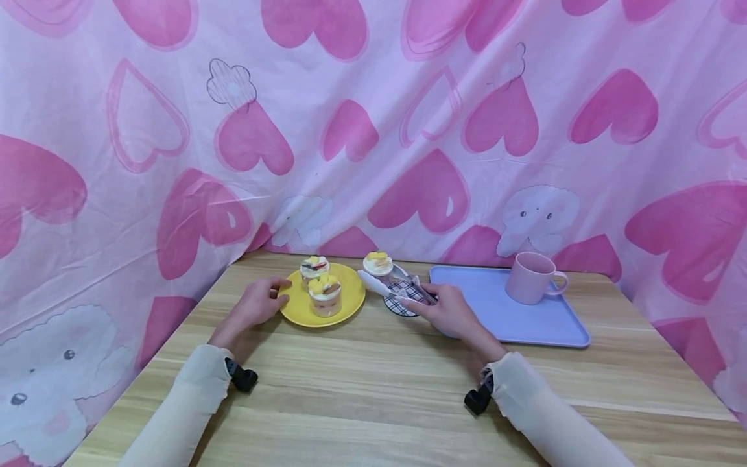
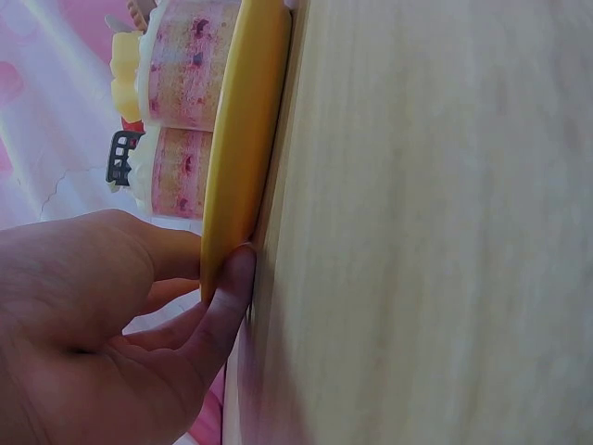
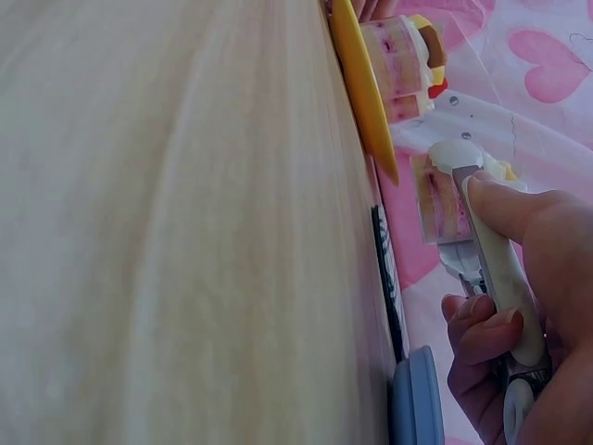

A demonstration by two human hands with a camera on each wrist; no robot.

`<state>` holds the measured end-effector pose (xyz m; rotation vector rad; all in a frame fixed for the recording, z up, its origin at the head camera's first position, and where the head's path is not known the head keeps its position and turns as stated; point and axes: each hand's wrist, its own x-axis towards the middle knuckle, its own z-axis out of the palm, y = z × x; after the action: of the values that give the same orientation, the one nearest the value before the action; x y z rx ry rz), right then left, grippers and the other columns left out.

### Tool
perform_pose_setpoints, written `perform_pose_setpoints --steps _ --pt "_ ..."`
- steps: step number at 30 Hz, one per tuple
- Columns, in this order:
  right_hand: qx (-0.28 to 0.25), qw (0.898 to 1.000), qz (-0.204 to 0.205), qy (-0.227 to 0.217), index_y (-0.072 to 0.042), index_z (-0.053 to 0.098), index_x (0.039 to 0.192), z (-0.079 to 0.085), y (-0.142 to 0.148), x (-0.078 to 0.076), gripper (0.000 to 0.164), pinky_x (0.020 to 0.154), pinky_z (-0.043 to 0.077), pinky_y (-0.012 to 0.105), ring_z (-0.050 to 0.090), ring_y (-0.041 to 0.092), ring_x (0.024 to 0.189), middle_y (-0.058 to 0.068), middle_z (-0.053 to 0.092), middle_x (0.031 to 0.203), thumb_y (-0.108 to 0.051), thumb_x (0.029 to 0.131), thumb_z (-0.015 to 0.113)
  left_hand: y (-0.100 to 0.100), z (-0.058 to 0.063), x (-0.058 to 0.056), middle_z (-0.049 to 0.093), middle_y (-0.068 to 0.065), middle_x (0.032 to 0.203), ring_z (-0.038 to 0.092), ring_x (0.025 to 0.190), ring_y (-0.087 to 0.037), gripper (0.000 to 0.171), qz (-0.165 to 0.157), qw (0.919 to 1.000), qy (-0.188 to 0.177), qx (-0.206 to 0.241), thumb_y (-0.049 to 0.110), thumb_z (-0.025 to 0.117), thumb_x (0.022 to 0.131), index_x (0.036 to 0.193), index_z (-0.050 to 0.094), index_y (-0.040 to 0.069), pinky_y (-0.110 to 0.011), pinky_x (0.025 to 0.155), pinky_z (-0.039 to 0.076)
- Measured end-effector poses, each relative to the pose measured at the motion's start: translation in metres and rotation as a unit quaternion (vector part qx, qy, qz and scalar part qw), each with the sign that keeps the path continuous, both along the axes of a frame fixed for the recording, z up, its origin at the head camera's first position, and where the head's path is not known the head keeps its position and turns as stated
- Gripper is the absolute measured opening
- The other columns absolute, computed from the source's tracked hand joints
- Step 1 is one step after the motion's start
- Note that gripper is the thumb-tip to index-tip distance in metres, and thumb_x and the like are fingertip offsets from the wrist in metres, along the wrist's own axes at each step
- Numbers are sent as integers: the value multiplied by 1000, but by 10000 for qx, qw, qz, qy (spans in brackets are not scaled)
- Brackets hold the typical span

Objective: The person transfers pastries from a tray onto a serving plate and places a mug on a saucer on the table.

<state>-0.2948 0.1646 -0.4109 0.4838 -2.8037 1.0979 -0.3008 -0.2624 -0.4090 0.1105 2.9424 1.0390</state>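
Observation:
My left hand (image 1: 257, 305) pinches the left rim of a yellow plate (image 1: 355, 295), fingers on top and thumb under the edge in the left wrist view. On that plate stand two clear cups of layered cake, the nearer cake cup (image 1: 325, 303) and the farther cake cup (image 1: 308, 270), topped with cream and yellow pieces. My right hand (image 1: 448, 310) grips a pair of tongs (image 3: 503, 269). Between the tongs' ends is a third cake cup (image 3: 439, 199), raised off the table in the right wrist view, right of the plate.
A round checked coaster (image 1: 398, 309) lies below the tongs. To its right is a blue tray (image 1: 484, 318) with a pink mug (image 1: 528, 279) on it. A pink heart-patterned cloth (image 1: 362, 194) hangs behind the wooden table (image 1: 362, 395).

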Motion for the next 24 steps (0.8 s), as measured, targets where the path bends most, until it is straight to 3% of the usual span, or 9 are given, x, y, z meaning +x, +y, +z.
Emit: perform_pose_setpoints --steps 3,12,24 --pt "34 9999 15 130 -10 72 142 0 -3 -1 73 72 51 30 60 19 87 5 74 99 -63 91 80 1 1 0 57 -28 155 64 131 -40 43 -5 10000 -5 17 8 62 107 149 59 -3 -50 108 60" --pt "-150 9993 186 284 -15 81 114 -2 -13 -2 45 61 50 29 59 18 78 2 71 85 -54 91 84 1 -1 0 59 -28 153 65 129 -39 42 -28 10000 79 32 7 62 107 148 60 -4 -49 107 61" --pt "-222 9992 258 221 -17 79 102 -4 -30 -5 41 56 46 29 54 15 67 2 66 76 -56 92 83 0 -2 -2 60 -28 152 65 128 -38 42 -14 9999 117 23 7 62 107 147 61 -4 -48 105 62"
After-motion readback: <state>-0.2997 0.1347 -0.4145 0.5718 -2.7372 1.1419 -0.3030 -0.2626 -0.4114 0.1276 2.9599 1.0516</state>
